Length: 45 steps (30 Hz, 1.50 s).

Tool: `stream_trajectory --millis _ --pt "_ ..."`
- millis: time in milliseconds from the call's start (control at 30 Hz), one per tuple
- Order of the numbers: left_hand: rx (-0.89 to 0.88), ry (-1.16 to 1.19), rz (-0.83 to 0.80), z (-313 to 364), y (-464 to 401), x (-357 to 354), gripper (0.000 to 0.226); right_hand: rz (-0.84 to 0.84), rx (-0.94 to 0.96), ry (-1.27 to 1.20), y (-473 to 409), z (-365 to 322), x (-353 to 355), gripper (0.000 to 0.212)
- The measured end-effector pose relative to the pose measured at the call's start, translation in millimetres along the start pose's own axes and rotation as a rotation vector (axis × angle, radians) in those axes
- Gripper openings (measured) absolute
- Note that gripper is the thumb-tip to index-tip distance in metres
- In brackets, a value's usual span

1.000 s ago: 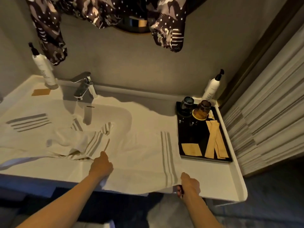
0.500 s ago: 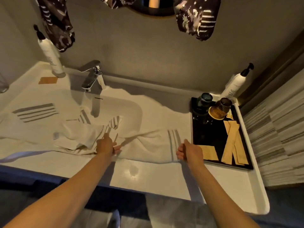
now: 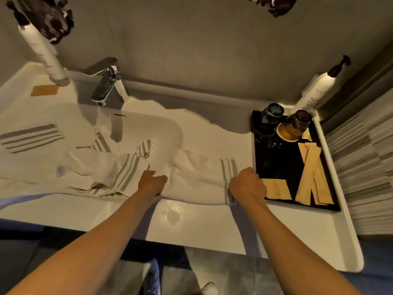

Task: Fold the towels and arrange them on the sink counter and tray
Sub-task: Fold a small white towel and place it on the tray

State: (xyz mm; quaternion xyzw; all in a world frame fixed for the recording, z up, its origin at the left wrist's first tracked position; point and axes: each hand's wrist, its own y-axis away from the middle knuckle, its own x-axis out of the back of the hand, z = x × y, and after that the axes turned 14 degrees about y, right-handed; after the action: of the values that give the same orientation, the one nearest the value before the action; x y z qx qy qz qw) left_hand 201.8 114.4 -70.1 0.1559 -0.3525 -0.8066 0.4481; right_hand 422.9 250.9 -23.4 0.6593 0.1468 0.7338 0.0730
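Pulled the striped towel [image 3: 197,179] back onto the desk [image 3: 191,226], both hands, left [image 3: 152,182] and right [image 3: 247,186], clenched on its edge, first fold only, other towels [image 3: 102,173] still rumpled.

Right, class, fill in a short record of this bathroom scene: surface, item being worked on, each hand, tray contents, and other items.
surface: white sink counter
item worked on: white towel with grey stripes, partly folded
left hand: gripping the towel's left end
right hand: gripping the striped right end
black rectangular tray: two upturned glasses, tan paper packets
other items: chrome tap, crumpled striped towels on the left
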Motion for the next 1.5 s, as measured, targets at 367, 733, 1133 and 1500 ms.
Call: stream_trajectory --millis 367,733,1133,1500 --pt "0.047 0.251 -0.129 43.7 40.0 11.0 0.013 -0.369 -0.108 -0.736 2.6 19.3 44.8 0.029" --pt "-0.364 -0.488 -0.077 9.7 73.5 -21.7 0.021 -0.303 -0.241 -0.749 -9.7 114.0 46.2 0.082" --pt "-1.036 -1.066 -0.723 -76.1 80.1 -63.1 0.044 -0.285 -0.237 -0.582 3.4 134.5 81.4 0.013" --pt "-0.244 -0.263 -0.208 -2.1 72.1 -40.3 0.050 -0.325 0.201 -0.675 60.0 -20.6 45.3 0.047"
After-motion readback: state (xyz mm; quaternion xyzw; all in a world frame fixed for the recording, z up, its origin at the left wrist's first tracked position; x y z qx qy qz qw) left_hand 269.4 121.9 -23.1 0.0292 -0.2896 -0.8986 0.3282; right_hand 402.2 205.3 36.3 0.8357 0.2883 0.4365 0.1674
